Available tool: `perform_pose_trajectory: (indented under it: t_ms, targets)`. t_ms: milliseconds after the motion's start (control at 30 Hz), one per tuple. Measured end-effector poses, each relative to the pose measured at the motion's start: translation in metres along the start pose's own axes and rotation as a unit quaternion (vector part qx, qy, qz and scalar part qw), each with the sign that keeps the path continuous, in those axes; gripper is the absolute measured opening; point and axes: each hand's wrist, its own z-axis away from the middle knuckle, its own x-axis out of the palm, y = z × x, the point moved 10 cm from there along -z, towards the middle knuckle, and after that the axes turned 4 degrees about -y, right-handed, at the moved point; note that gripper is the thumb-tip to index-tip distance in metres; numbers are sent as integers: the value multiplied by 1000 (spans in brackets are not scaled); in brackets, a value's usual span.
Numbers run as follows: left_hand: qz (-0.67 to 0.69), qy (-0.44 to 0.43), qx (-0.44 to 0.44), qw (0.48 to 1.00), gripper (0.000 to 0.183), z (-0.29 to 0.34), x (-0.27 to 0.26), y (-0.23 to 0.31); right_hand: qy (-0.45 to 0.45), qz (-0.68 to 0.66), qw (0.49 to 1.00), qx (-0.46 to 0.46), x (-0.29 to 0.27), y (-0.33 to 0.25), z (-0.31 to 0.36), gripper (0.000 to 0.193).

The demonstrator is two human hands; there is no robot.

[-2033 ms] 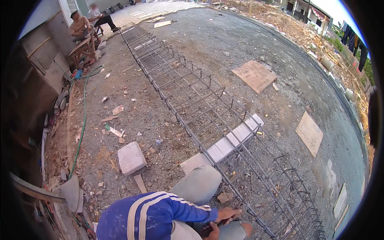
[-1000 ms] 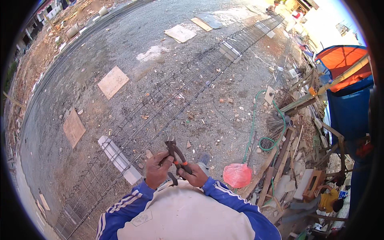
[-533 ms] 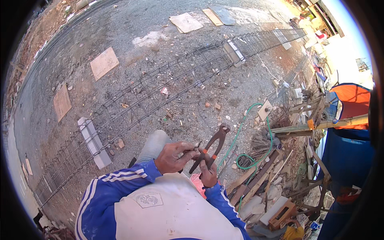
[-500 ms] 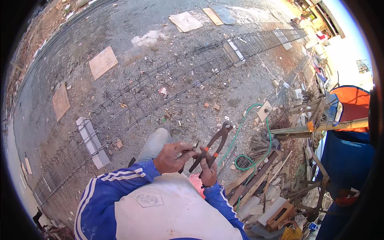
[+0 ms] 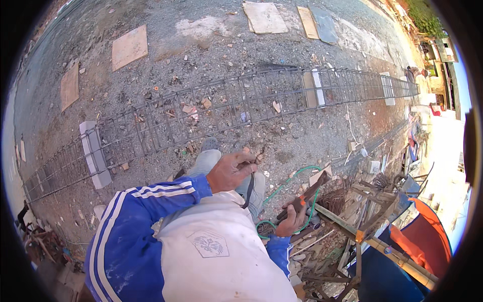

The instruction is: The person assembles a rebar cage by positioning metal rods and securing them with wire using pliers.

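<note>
My left hand [image 5: 232, 172] is closed, thumb and fingers pinched together in front of my knees. A thin dark length, apparently wire [image 5: 248, 191], hangs below its fingers; the grip hides part of it. Off to the right, my right hand [image 5: 291, 221] is wrapped round pincers [image 5: 309, 195] with dark metal and orange marks on the handles. The pincers point up and away to the right, blurred a little. Beyond both hands lies a long rebar cage [image 5: 201, 117], made of long bars and many square stirrups. Neither hand touches it.
White blocks [image 5: 94, 156] support the cage at intervals. Boards [image 5: 130, 48] lie on the gravel beyond. A green hose [image 5: 289, 179] loops near my right hand. Scrap timber, a bamboo pole [image 5: 397, 259] and blue and orange sheeting [image 5: 425, 234] crowd the right side.
My hands, close together before, have moved apart. The right hand has swung right with the pincers, and the left has moved up. The view has turned, bringing the cage nearer level.
</note>
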Motion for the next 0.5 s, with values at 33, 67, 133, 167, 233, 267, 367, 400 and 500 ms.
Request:
perform_pose_trajectory:
  t_ms: [33,67,133,167,233,267,367,400,500]
  targets:
    - [26,43,-4,999,14,-12,-8,-8,-28,11,999,19,3,2,-31,41]
    - [5,73,-24,997,15,-27,-12,-18,-47,21,998,31,4,5,-65,43]
    - [31,125,-119,985,15,-54,-27,-48,-100,113,987,46,11,18,-143,49]
    - [46,151,-166,973,15,-63,-34,-66,-128,168,977,-26,25,16,-179,48]
    - [85,218,-163,959,15,-95,-34,-82,-150,261,938,-172,39,9,-253,46]
    - [109,267,-175,941,14,-100,-38,-102,-191,292,921,-175,56,27,-290,45]
    - [157,421,-187,873,12,-95,-42,-146,-333,364,846,-202,125,95,-383,46]
    - [190,457,-197,846,12,-95,-32,-168,-375,388,811,-225,150,120,-406,48]
    - [265,528,-231,773,12,-100,8,-229,-456,433,721,-291,213,183,-446,50]
